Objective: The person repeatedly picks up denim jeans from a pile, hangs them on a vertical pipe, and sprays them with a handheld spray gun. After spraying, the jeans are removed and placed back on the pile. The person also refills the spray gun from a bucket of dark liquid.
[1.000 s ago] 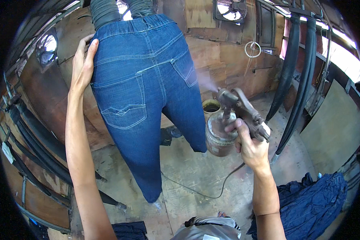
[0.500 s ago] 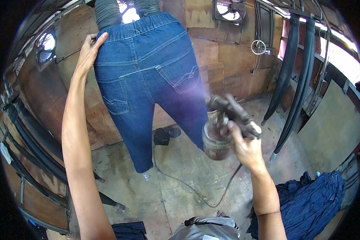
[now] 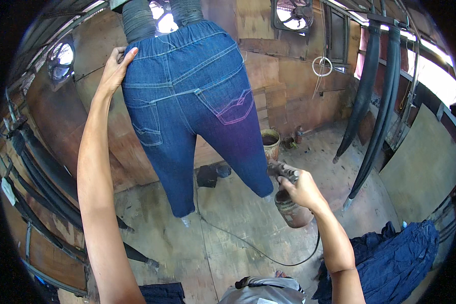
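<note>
Blue denim jeans, their back toward me, hang stretched over a dark leg-shaped form. A purple tint covers one rear pocket and the thigh on the right. With thumb and fingers, my left hand pinches the waistband at its left edge. My right hand is wrapped round a spray gun, its nozzle end beside the lower right trouser leg. Below the gun hangs its stained cup. A thin dark hose loops across the floor from near my right forearm.
Behind the right leg stands a bucket. More dark leg forms hang at the right and left. Crumpled dark blue cloth lies at the lower right. Wooden panels and a wall fan are at the back.
My right hand has moved the spray gun downward, from thigh height to the lower leg. The mist seen earlier no longer shows, and purple tint covers the right thigh. My left hand stays put.
</note>
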Available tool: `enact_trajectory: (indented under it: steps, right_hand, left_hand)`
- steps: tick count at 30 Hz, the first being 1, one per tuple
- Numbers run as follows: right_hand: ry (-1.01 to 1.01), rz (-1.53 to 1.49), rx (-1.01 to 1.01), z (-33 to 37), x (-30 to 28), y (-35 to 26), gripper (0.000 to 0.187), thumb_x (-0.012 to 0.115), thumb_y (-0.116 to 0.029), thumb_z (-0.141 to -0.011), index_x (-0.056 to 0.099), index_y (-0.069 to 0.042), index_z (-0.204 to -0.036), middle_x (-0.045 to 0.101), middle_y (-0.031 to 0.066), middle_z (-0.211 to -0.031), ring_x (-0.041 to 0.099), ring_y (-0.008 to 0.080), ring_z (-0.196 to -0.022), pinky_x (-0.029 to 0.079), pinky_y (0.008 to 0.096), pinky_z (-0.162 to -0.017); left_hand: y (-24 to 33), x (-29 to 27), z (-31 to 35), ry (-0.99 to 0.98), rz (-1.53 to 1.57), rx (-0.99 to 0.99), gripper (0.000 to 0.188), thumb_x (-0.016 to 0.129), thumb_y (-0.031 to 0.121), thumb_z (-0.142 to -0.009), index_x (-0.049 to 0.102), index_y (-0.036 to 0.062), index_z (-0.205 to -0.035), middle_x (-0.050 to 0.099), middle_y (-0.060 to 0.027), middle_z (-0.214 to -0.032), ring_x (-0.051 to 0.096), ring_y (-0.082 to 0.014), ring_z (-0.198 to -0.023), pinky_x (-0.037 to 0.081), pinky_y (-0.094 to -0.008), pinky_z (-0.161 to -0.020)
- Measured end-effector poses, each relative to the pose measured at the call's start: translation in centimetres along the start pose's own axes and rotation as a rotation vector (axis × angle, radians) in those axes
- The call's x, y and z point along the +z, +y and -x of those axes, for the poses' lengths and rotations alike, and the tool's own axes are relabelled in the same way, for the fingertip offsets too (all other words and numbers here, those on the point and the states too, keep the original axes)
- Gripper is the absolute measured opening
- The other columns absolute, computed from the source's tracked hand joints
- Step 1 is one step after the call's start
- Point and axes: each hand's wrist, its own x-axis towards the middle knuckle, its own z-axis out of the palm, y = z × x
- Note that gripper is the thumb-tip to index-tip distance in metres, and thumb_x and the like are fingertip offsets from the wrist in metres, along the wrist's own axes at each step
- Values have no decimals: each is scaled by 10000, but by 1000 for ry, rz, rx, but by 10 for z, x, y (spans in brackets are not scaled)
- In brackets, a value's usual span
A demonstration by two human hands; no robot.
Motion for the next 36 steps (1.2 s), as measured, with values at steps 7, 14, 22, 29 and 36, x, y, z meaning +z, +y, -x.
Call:
enact_trajectory:
  steps: [7,14,22,29,36]
  right_hand:
    - [354,-594,-134,8,-38,-53,211,578,-168,-1004,665,-3,-1103,714,37,-803,504,32,-491,392,210,-438]
    - [228,-254,24,16,-12,-14,318,592,-87,-944,659,-18,-1248,652,21,-779,560,76,-667,495,274,-652]
    - [150,-5,-132,23,48,-36,480,591,-26,-922,554,-68,-1399,706,218,-1146,711,269,-1003,532,353,-905]
    - [382,-432,-338,17,56,-121,457,562,38,-939,523,46,-1394,713,153,-1108,661,123,-903,516,286,-872]
    - [270,-175,-43,-3,93,-65,439,610,-25,-922,566,5,-1358,703,239,-1114,682,183,-1043,506,325,-931]
  left_hand:
    - [5,-2,5,17,-21,10,771,682,615,-870,548,-36,-1263,645,-140,-1112,589,-185,-1039,435,-287,-938]
    - [12,-6,9,55,-83,-12,830,689,666,-829,578,-55,-1225,661,-203,-1106,629,-235,-1033,472,-328,-926]
    - [36,-7,27,149,-261,-61,993,659,793,-735,588,-58,-1242,668,-288,-1125,669,-335,-1057,503,-409,-947]
    - [41,-32,42,62,-296,36,888,624,740,-815,600,-32,-1254,675,-263,-1136,661,-326,-1100,487,-431,-978]
    - [32,-56,29,-107,-206,190,766,705,641,-827,635,-16,-1215,687,-232,-1117,657,-289,-1097,487,-392,-972]
